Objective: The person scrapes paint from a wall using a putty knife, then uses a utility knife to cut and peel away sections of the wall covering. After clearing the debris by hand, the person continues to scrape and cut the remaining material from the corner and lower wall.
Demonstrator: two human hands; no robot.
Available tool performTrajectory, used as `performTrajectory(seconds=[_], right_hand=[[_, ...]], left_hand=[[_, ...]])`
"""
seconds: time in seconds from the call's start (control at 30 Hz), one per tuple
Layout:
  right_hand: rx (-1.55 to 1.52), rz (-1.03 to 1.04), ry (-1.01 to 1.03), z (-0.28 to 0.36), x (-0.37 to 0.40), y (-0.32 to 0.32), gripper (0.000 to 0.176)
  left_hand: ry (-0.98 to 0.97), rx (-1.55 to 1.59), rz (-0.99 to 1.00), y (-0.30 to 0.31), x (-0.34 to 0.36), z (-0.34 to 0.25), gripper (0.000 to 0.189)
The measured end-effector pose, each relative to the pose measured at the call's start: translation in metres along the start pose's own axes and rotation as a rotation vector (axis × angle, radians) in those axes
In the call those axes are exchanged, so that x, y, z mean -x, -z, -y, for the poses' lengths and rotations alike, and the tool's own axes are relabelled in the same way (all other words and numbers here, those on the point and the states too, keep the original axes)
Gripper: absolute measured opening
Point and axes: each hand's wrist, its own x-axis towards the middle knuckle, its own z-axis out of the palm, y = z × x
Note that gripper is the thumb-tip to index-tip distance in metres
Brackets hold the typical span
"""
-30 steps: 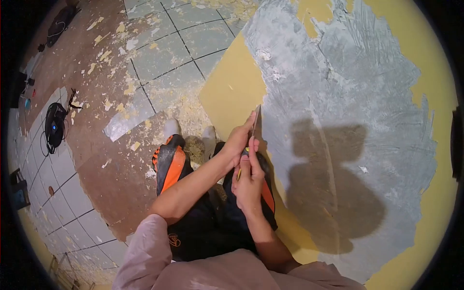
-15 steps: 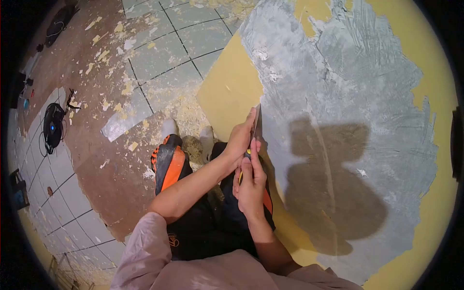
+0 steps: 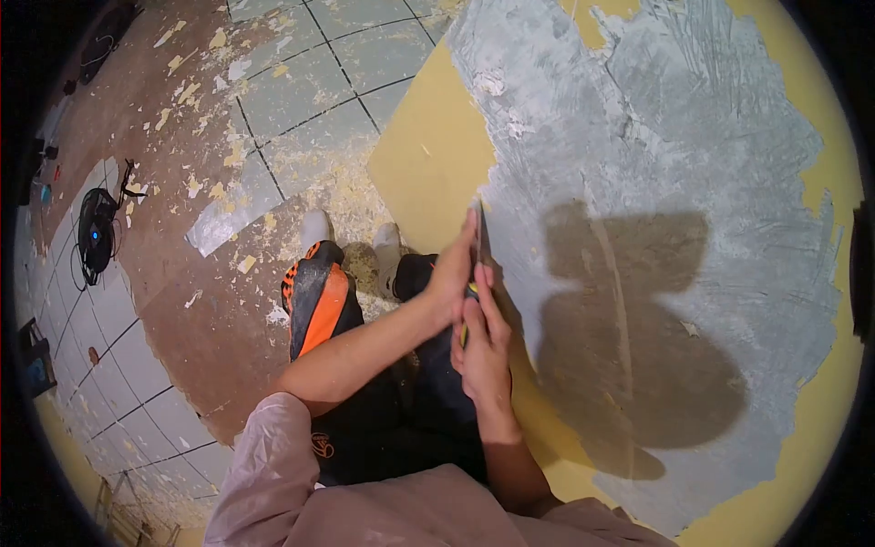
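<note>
My right hand (image 3: 488, 351) is wrapped around the black-and-yellow handle of a scraper (image 3: 484, 242). The scraper's metal blade points away from me, seen nearly edge-on, with its tip at the boundary between yellow paint (image 3: 424, 150) and the bared grey wall surface (image 3: 547, 164). My left hand (image 3: 453, 269) lies along the blade's left side, fingers stretched toward the tip, its palm side hidden. Both hands are close together, the left one ahead of the right.
Paint flakes (image 3: 246, 263) litter the brown floor (image 3: 196, 305) and the grey tiles (image 3: 351, 137). My feet and orange-black trousers (image 3: 321, 310) are below my hands. A black device with a blue light and cables (image 3: 96, 228) lies at the left. My shadow (image 3: 638, 356) falls on the wall.
The scraper's tip and my left hand have shifted slightly left along the paint edge. My right hand has moved a little to the right, still on the handle.
</note>
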Motion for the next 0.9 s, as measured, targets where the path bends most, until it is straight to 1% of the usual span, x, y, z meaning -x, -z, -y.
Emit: performTrajectory(seconds=[0.03, 0.07, 0.1, 0.13, 0.17, 0.2, 0.27, 0.33, 0.4, 0.43, 0.47, 0.53, 0.6, 0.67, 0.7, 0.73, 0.8, 0.83, 0.87, 0.9], right_hand=[[0.022, -0.015, 0.056, -0.011, -0.004, -0.002, 0.04], [0.041, -0.023, 0.117, -0.02, -0.006, -0.003, 0.041], [0.038, -0.016, 0.129, -0.019, 0.0, -0.001, 0.041], [0.035, -0.027, 0.093, -0.017, 0.008, 0.002, 0.041], [0.033, -0.04, 0.049, -0.016, 0.012, 0.004, 0.042], [0.035, -0.042, 0.043, -0.014, 0.008, -0.002, 0.042], [-0.027, -0.012, 0.063, -0.013, -0.001, -0.02, 0.043], [0.022, -0.025, 0.084, -0.006, 0.009, -0.024, 0.043], [-0.05, -0.019, -0.053, -0.001, 0.02, -0.011, 0.043], [-0.022, -0.029, -0.057, 0.002, 0.017, -0.008, 0.043], [-0.012, -0.037, -0.063, 0.0, 0.012, -0.012, 0.043], [0.026, -0.032, 0.105, -0.01, -0.008, -0.027, 0.043], [-0.022, 0.021, 0.093, -0.012, -0.001, -0.022, 0.043], [0.025, -0.044, 0.029, -0.013, 0.012, -0.012, 0.044], [-0.038, -0.032, 0.057, -0.021, 0.001, -0.006, 0.043], [-0.037, -0.043, 0.042, -0.024, 0.001, -0.01, 0.043], [0.11, -0.047, 0.195, -0.026, -0.005, -0.027, 0.043], [-0.036, -0.063, 0.087, -0.014, 0.004, -0.025, 0.044], [-0.062, -0.059, 0.026, -0.01, 0.013, -0.019, 0.043], [-0.041, -0.063, 0.054, -0.012, 0.014, -0.013, 0.043]], left_hand=[[0.035, -0.013, 0.041, 0.006, -0.005, -0.006, 0.044], [0.022, -0.02, 0.045, 0.005, -0.003, -0.003, 0.044], [0.047, -0.061, 0.029, -0.001, 0.011, 0.001, 0.045], [0.068, -0.097, 0.012, -0.005, 0.017, 0.003, 0.046], [0.046, -0.133, 0.088, 0.003, 0.009, 0.006, 0.047], [0.051, -0.13, 0.085, 0.008, 0.004, 0.0, 0.047], [0.062, -0.107, 0.017, 0.012, -0.008, -0.014, 0.044], [0.041, -0.132, 0.031, 0.009, 0.004, -0.017, 0.043], [0.021, -0.165, 0.077, -0.001, 0.022, -0.009, 0.046], [-0.049, -0.109, 0.052, -0.004, 0.019, -0.004, 0.048], [-0.038, -0.1, 0.054, 0.002, 0.012, -0.006, 0.048], [0.043, -0.151, 0.038, 0.016, -0.009, -0.023, 0.048], [0.001, -0.127, 0.022, 0.012, -0.006, -0.014, 0.048], [-0.056, -0.172, 0.073, 0.006, 0.006, 0.0, 0.047], [-0.041, -0.13, 0.025, 0.006, 0.004, -0.001, 0.046], [-0.023, -0.128, 0.019, 0.01, 0.0, -0.001, 0.046], [0.023, -0.146, 0.101, 0.02, -0.011, -0.014, 0.046], [-0.011, -0.156, 0.0, 0.004, 0.009, -0.017, 0.047], [0.01, -0.156, 0.029, -0.001, 0.016, -0.012, 0.048], [0.014, -0.146, 0.038, -0.001, 0.017, -0.005, 0.048]])
